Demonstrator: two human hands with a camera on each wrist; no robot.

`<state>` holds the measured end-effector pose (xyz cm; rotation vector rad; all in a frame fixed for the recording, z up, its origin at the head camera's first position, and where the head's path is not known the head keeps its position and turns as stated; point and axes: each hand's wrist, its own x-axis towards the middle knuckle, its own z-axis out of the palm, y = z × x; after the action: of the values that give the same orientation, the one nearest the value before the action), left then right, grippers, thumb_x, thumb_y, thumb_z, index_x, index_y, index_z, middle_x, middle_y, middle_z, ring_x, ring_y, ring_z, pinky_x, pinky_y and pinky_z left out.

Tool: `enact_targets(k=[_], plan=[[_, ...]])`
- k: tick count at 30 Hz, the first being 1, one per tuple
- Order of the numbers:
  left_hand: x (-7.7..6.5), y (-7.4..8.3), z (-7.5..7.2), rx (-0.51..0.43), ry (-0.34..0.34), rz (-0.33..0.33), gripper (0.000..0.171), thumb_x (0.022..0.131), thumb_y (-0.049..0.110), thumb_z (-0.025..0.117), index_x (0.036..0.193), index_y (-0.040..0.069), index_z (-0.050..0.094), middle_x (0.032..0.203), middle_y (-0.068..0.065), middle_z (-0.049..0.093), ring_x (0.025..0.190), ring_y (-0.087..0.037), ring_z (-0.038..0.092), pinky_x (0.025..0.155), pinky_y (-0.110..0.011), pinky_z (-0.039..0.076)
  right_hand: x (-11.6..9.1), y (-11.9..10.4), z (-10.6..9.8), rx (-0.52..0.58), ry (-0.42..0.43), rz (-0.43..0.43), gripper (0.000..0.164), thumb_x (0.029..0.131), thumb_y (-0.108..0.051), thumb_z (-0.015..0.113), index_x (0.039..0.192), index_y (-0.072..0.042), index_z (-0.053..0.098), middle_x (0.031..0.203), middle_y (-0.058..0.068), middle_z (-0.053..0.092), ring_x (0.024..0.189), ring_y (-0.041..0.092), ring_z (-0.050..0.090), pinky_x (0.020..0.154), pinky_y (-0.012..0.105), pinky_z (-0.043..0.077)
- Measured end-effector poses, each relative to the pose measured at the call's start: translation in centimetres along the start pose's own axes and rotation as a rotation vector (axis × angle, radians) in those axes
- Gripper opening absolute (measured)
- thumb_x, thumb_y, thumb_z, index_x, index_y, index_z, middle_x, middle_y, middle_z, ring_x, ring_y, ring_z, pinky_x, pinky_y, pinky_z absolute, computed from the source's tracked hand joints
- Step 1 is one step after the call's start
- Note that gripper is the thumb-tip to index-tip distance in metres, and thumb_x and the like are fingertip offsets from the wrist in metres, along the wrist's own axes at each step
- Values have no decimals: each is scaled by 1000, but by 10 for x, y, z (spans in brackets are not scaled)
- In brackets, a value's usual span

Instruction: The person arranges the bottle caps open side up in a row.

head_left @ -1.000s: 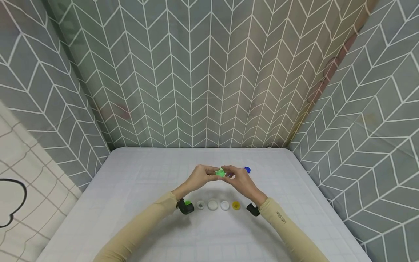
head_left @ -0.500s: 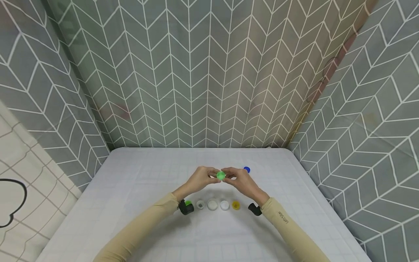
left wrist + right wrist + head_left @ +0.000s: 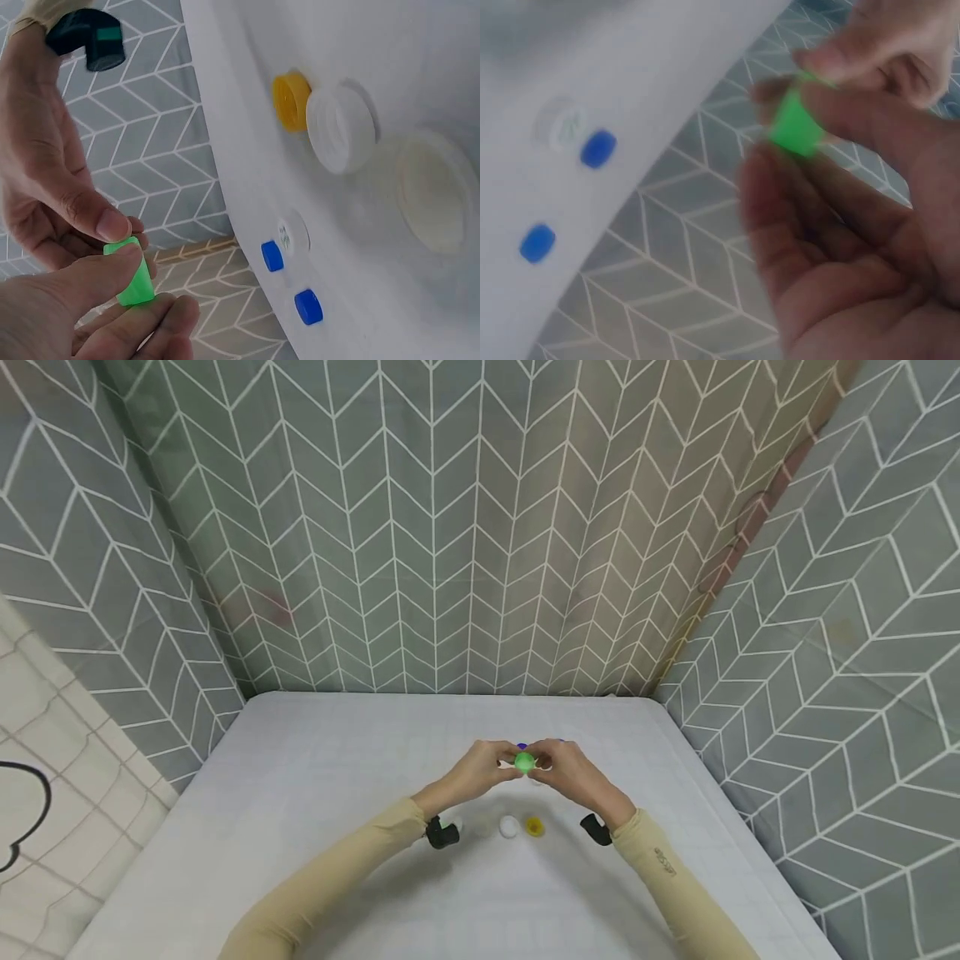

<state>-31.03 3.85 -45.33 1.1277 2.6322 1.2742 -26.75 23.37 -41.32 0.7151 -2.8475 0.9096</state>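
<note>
Head view showed the left grip (image 3: 477, 768) and right grip (image 3: 564, 768) raised over the desk (image 3: 322, 752), both pinching the green cap (image 3: 524, 762) between them, farther out than the yellow cap (image 3: 535, 827) and white cap (image 3: 509, 827). Wide room stretched toward both side edges; a patterned curtain (image 3: 450, 527) rose behind the far edge. The green cap's round face pointed toward the head camera; its long axis, partly hidden by fingers, I couldn't tell.

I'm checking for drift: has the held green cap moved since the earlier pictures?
Yes: the green cap has shifted right in the head view, judged against the yellow cap.
</note>
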Motion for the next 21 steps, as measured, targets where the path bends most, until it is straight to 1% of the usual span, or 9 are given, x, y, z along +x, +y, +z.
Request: enact_targets(k=[3, 6, 7, 10, 12, 16, 18, 21], plan=[[5, 4, 9, 3, -25, 3, 34, 87, 20, 72, 117, 5, 65, 110, -5, 73, 101, -15, 69, 87, -34, 54, -4, -1, -8, -66, -31, 22, 25, 83, -7, 74, 107, -4, 69, 99, 4, 69, 85, 18, 65, 72, 26, 53], [8, 9, 18, 12, -38, -2, 33, 87, 20, 73, 115, 5, 67, 109, -5, 73, 101, -16, 69, 88, -33, 54, -7, -1, -14, -107, -68, 55, 23, 81, -5, 75, 103, -2, 69, 94, 5, 69, 85, 22, 64, 71, 28, 52], [10, 10, 21, 30, -41, -2, 32, 86, 20, 73, 115, 6, 67, 109, -4, 73, 101, -16, 69, 87, -31, 54, -8, -1, -16, -114, -77, 68, 22, 80, -4, 75, 102, -1, 69, 92, 6, 69, 84, 23, 64, 70, 28, 52], [13, 14, 29, 116, -40, 14, 31, 84, 24, 75, 112, 10, 69, 107, 0, 74, 100, -13, 69, 87, -27, 52, -11, 1, -20, -126, -117, 118, 20, 79, -2, 76, 98, 1, 69, 88, 8, 68, 80, 20, 63, 68, 28, 52], [15, 16, 35, 184, -43, 28, 31, 83, 28, 76, 110, 13, 71, 105, 4, 74, 99, -10, 68, 89, -26, 48, -13, 1, -21, -139, -148, 157, 19, 78, -2, 76, 96, 1, 68, 85, 7, 67, 77, 16, 61, 67, 28, 52], [17, 20, 47, 288, -68, 42, 30, 81, 34, 78, 106, 18, 73, 101, 10, 74, 96, -7, 62, 85, -30, 39, -18, 3, -22, -177, -216, 228, 20, 77, -3, 78, 93, -1, 67, 84, 5, 66, 74, 13, 56, 66, 28, 51], [17, 20, 53, 323, -86, 41, 30, 79, 35, 79, 104, 19, 74, 100, 11, 73, 93, -8, 58, 84, -31, 38, -20, 6, -22, -195, -249, 244, 21, 76, -4, 79, 93, -1, 67, 83, 4, 65, 72, 12, 55, 66, 28, 50], [18, 20, 61, 371, -106, 35, 31, 77, 37, 80, 104, 22, 75, 102, 11, 72, 92, -9, 56, 85, -32, 39, -23, 10, -20, -212, -281, 251, 23, 74, -3, 80, 92, -1, 67, 79, 3, 63, 69, 13, 54, 64, 29, 48]])
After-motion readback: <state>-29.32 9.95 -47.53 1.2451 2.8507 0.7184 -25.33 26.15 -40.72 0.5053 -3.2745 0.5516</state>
